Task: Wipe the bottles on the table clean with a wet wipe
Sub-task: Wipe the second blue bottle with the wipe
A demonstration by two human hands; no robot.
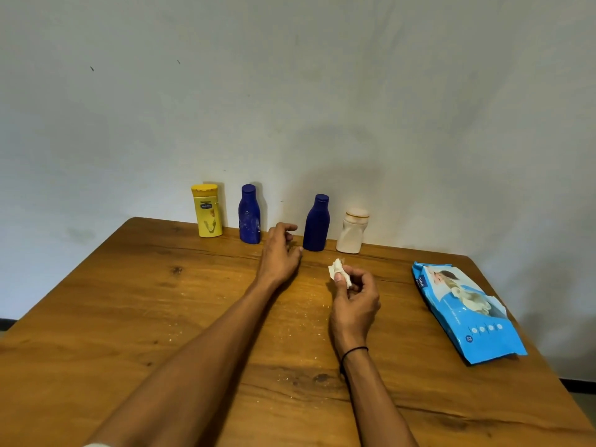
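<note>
Left of the near blue bottle (316, 224) stand the yellow bottle (207, 210) and another blue bottle (249, 214), then the left hand (279, 253), fingers loosely spread; right of it the white bottle (352, 231), with the right hand (353, 298) pinching the crumpled wet wipe (339, 271) in front

We see a wooden table (129, 317) against a pale wall (290, 91); pale crumbs (300, 304) speckle its middle, toward six o'clock.

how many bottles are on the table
4, in a row along the far edge by the wall: yellow bottle leftmost, then blue bottle, second blue bottle, white bottle rightmost. None look hidden.
</note>
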